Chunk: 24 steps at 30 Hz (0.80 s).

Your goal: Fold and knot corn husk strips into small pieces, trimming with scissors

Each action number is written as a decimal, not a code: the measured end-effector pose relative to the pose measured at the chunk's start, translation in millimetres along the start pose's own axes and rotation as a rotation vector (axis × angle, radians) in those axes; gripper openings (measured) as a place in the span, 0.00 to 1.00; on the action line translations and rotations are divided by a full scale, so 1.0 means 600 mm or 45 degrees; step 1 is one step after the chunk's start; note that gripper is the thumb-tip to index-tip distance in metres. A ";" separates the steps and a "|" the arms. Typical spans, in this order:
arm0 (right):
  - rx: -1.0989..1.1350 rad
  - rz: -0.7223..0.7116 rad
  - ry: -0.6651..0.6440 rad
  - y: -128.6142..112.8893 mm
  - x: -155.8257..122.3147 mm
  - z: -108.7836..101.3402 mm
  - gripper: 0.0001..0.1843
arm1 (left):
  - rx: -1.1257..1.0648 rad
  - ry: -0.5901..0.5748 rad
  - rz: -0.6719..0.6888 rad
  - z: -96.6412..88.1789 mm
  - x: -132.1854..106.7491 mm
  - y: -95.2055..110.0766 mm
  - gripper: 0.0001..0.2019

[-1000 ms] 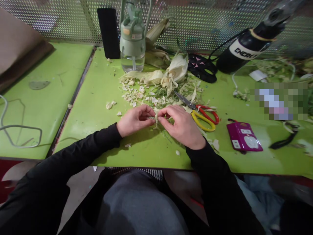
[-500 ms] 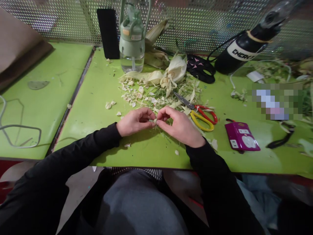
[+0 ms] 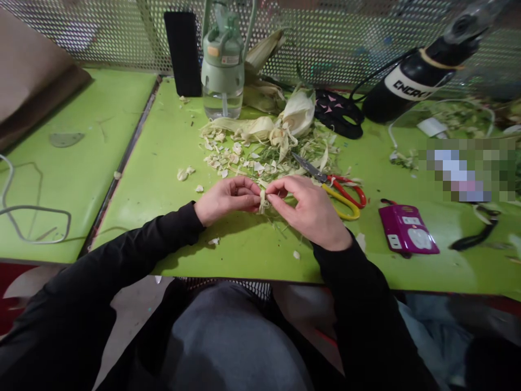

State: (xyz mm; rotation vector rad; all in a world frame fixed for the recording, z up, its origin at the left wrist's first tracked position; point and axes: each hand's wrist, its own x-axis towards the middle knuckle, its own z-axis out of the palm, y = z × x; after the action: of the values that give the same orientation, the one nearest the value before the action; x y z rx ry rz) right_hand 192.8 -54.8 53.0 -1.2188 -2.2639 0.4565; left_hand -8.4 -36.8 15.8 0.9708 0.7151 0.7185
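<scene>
A perforated panel [image 3: 114,30] stands along the back edge of the glossy green table [image 3: 142,212]. A dark seam [image 3: 137,130] divides its left part. Light glints near the right end; grey floor [image 3: 132,309] shows below the front edge.

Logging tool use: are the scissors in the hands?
No, the scissors lie on the table; left hand and right hand hold a pale strip.

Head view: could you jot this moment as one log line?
Left hand: pinching pale piece | Right hand: fingertips at same piece | Scissors: on green table, beside right hand | Bottle: upright
</scene>
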 end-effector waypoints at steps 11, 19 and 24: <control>0.281 0.194 0.025 -0.007 -0.002 0.009 0.10 | 0.282 0.028 0.100 0.003 0.001 0.000 0.10; 0.301 0.185 -0.025 0.003 0.004 0.014 0.07 | 0.329 0.089 0.156 0.008 0.001 -0.001 0.09; 0.550 0.219 0.048 0.011 0.005 0.012 0.07 | 0.140 0.061 0.122 0.002 0.002 0.008 0.07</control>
State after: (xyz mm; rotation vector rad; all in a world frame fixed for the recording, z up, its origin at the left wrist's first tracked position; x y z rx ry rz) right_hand 191.6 -48.8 44.5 -1.1810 -1.9006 0.9242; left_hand -8.0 -34.4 20.4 1.0968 0.7601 0.7946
